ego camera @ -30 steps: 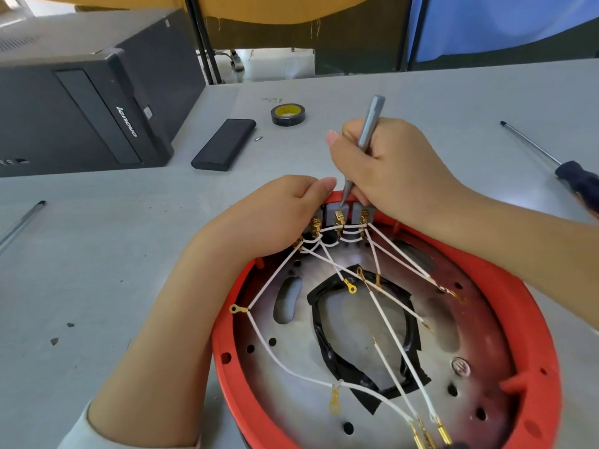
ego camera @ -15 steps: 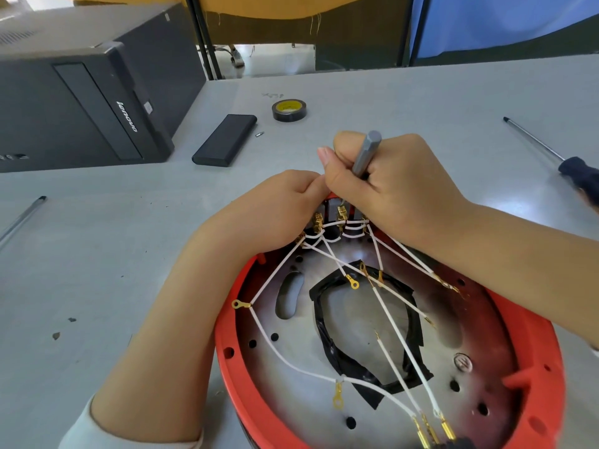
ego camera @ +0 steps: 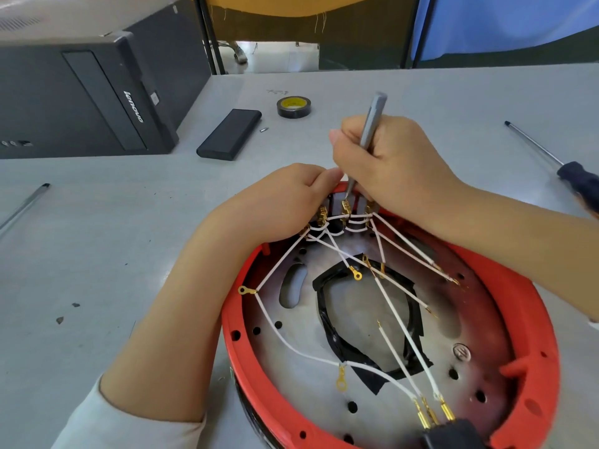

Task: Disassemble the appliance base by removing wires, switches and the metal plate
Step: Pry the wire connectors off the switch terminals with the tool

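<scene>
Appliance base (ego camera: 275,377): a round red plastic shell lying open side up on the grey table (ego camera: 97,254), filling the 5 o'clock part of the view, its near edge cut off by the frame.
Inside the base: a bare metal plate (ego camera: 466,319) covers the floor of the shell, with round holes, one long slot at about 9 o'clock and a ragged ring of black tape (ego camera: 327,322) round its middle.
Wires (ego camera: 402,325): thin white leads fan out across the plate from the 12 o'clock rim; several end loose in gold ring lugs or bare tips, and three run down to gold pins at a black plug (ego camera: 453,432) at 6 o'clock.
Switches (ego camera: 348,207): a row of dark blocks with gold terminals set in the rim at 12 o'clock, white leads tied across them.
Left hand (ego camera: 285,205): fingers curled over the left end of the switch row, holding it at the rim; just what the fingertips pinch is hidden.
Right hand (ego camera: 389,163): wrapped round a slim grey tool (ego camera: 372,121), held nearly upright, its tip down on the middle terminal.
Table, 11 o'clock: a black Lenovo computer case (ego camera: 81,92) lying on its side.
Table, 12 o'clock: a flat black rectangular block (ego camera: 230,134), a tiny metal bit (ego camera: 264,129) beside it, and a roll of black tape with a yellow core (ego camera: 293,106).
Table, 2 o'clock: a long screwdriver with a dark handle (ego camera: 577,179).
Table, 9 o'clock: a thin metal rod (ego camera: 26,202), partly out of view.
</scene>
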